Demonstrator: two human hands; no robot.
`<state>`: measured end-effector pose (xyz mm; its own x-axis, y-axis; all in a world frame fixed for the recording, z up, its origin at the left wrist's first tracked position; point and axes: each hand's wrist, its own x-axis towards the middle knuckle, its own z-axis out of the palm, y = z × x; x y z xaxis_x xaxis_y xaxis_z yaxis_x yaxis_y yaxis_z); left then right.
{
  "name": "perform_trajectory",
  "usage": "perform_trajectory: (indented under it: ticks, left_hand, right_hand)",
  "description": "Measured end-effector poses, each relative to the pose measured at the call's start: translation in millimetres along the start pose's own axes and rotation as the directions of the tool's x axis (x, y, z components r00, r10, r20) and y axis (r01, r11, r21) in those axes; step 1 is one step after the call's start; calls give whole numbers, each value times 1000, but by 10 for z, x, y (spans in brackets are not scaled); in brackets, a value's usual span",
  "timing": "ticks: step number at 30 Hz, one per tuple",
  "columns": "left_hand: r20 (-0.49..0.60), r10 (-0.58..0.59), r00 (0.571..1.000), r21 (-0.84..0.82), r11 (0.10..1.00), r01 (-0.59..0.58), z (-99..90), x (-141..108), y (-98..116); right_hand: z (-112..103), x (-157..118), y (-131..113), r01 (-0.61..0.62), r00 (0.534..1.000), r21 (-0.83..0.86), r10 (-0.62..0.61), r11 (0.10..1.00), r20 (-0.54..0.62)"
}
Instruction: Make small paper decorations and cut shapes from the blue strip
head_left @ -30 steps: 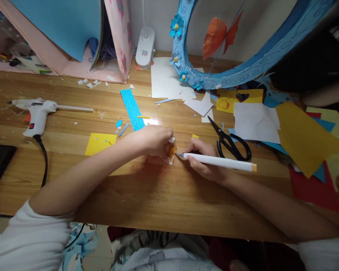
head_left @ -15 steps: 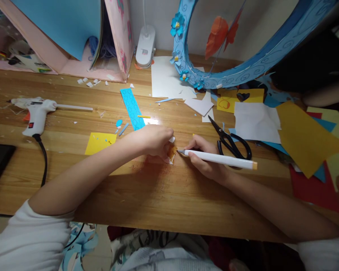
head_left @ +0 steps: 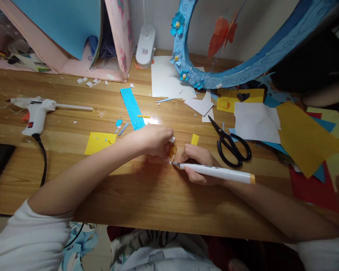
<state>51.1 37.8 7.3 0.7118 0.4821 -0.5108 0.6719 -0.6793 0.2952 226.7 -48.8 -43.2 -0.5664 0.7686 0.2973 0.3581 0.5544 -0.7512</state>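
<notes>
The main risk is at the marker's (head_left: 217, 172) dark tip, which sits at the near edge of the small orange piece (head_left: 172, 151). The piece is tiny and the fingers crowd it, so a slight slip could put ink on the left hand (head_left: 155, 141) or on the table (head_left: 115, 199), where reddish smudges already show just below. Pressing hard might also bend the piece or twist it out of the left hand's pinch, since so little of it is free to grip. The black scissors (head_left: 224, 134) lie just beyond the right hand (head_left: 199, 162), points toward the far left; a wide swing of that hand could nudge them or the yellow scrap (head_left: 194, 139).

The orange piece is mottled orange-brown, with a pale, uneven edge on its near side. It is at the middle of the table, between the 2 hands, its left part hidden by fingers; whether it touches the wood, I cannot tell. The left hand pinches it narrowly, and the right hand is closed around the white marker, whose orange end points right.
</notes>
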Motion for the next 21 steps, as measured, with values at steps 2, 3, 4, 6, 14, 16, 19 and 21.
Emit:
perform_trajectory:
  ticks: [2,3,4,6,14,16,19,21]
  left_hand:
    - [4,-3,1000,1,1000,3,2,1,-1]
    - [4,-3,1000,3,1000,3,1,0,0]
    - [1,-2,1000,5,1000,2,1,0,1]
    - [-3,-2,1000,9,1000,2,-2,-2,5]
    - [11,-12,1000,4,1000,12,-14,-14,11]
    - [14,-14,1000,5,1000,14,-17,-17,12]
    - [14,-12,1000,12,1000,12,-21,-20,15]
    - [13,-4,1000,12,1000,3,-22,-18,15]
  right_hand:
    - [-1,-4,3,-17,1000,-11,17,1000,0]
    - [-2,-9,6,-30,999,-16,30,999,-12]
    - [-4,-13,10,-49,998,-18,49,999,-28]
    - [-6,-19,18,-98,994,-8,97,995,-59]
    - [-9,-15,17,-222,967,7,221,975,-125]
    - [-12,-16,13,-208,973,3,207,978,-106]
    - [-11,-20,10,-145,988,-19,144,989,-63]
    - [-6,-25,9,-97,994,-42,95,994,-45]
